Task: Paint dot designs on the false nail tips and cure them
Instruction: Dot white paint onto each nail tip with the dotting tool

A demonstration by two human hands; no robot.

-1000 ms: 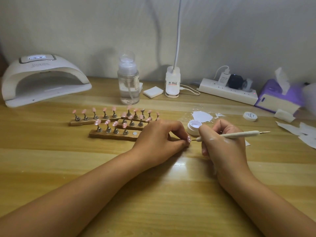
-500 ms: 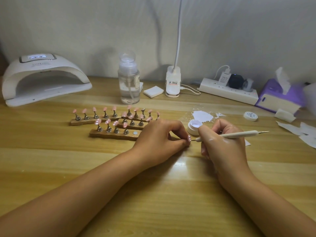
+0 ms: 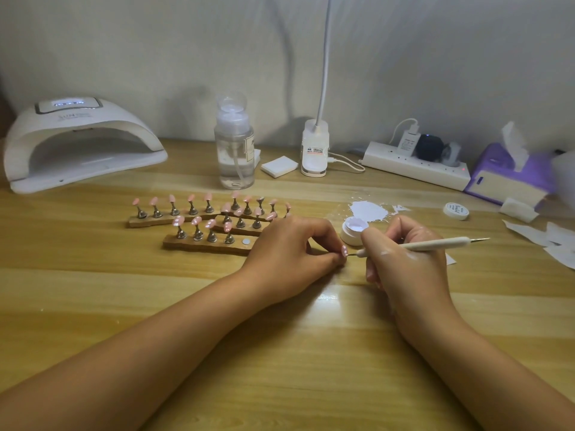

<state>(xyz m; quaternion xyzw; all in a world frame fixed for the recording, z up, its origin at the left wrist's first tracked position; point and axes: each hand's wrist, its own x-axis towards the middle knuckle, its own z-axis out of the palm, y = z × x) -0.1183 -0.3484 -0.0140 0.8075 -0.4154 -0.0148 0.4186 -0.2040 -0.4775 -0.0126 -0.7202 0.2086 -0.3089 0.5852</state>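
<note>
My left hand rests on the table and pinches a pink nail tip on its small stand; white dots show on the tip. My right hand grips a white dotting pen, whose fine point touches the nail tip. Just behind my hands stands an open white jar of pale gel. Wooden holder strips left of my hands carry several pink nail tips on metal stands; one magnet spot on the near strip is bare. A white curing lamp sits at the back left.
A clear pump bottle, a white pad and a desk lamp base stand at the back. A power strip, a purple tissue box, the jar lid, a white paint smear and paper scraps lie to the right.
Hardly anything differs; the pen tip stays at the nail tip with only slight shifts of my right hand.
</note>
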